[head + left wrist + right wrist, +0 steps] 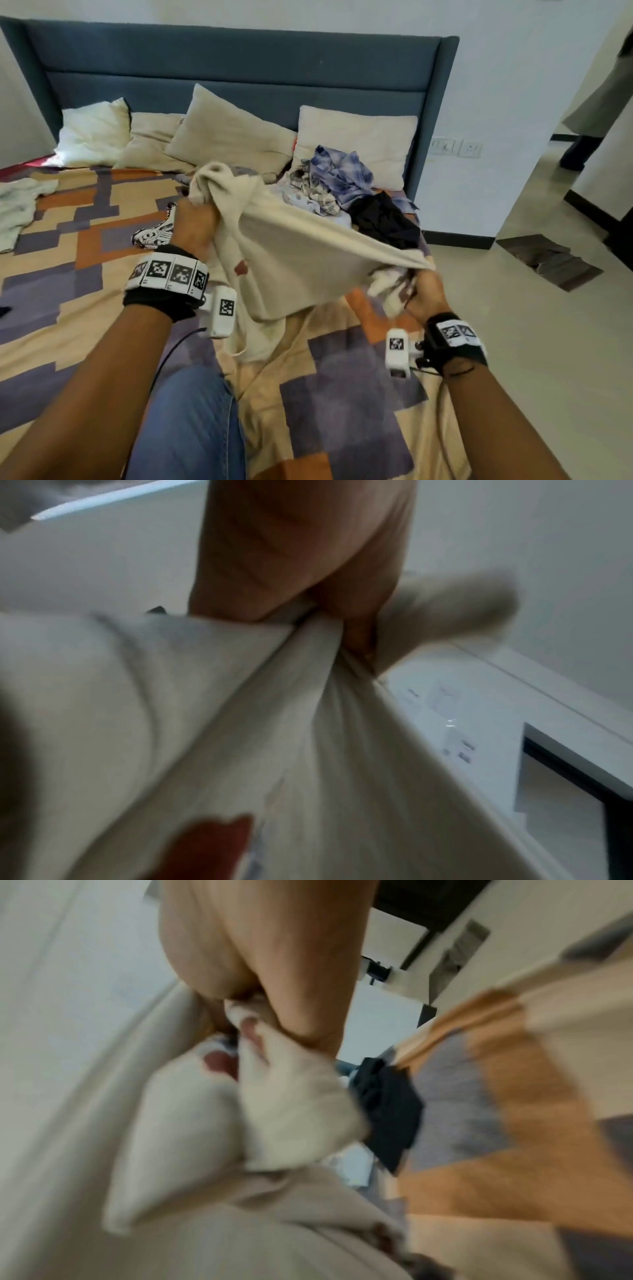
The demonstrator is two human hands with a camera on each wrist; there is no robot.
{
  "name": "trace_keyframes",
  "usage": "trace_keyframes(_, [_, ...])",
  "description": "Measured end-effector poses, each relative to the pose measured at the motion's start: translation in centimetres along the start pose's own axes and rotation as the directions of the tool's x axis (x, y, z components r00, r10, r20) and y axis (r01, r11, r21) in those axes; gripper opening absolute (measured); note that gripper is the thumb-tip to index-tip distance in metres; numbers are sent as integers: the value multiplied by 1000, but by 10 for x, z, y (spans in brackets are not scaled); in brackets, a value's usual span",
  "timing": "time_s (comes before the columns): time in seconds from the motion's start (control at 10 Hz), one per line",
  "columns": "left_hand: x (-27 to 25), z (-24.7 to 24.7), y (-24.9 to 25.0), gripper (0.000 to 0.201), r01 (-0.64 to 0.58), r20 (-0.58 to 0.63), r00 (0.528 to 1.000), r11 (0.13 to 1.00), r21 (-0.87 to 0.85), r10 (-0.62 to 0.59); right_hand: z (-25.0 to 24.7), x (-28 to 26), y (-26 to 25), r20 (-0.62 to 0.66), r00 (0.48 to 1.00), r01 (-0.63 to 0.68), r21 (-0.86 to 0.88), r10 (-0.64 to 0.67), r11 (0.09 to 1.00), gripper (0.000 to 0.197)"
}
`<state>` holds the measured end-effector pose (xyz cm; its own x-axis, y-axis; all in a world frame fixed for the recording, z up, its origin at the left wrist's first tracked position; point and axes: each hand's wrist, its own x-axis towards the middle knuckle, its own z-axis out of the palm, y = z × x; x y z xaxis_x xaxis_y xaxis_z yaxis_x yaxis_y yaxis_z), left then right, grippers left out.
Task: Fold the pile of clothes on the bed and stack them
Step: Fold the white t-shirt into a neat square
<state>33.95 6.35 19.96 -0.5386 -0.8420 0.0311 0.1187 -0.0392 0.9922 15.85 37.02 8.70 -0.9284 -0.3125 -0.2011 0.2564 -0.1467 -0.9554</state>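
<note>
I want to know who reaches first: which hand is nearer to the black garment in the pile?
Right. The right hand grips the cream shirt just below the black garment; the left hand grips it further left.

Cream garment (308,253): soft matt cloth; headboard (239,68): matt fabric.

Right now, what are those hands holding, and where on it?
Both grip one cream garment: left hand at one bunched end, right hand at the opposite end.
</note>
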Motion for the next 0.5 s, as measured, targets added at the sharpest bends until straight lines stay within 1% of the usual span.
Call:
trace_keyframes(0.1, [16,-3,-19,36,54,7,998,995,83,-55,6,-2,-33,200,971,35,425,-131,905,40])
trace_keyframes(0.2, [28,-6,-50,43,79,75,992,968,238,-99,9,-11,-58,178,906,304,359,-384,882,50])
trace_keyframes(0.3, [40,-14,-83,55,85,156,966,822,563,-207,-26,42,7,-128,968,157,-369,-218,916,37])
trace_keyframes(0.4, [35,-17,-120,61,109,185,876,556,824,-446,-34,51,42,57,995,97,-815,-88,571,55])
trace_keyframes(0.5, [23,-8,-166,59,125,127,799,368,921,-588,-29,31,92,176,950,147,-981,256,128,70])
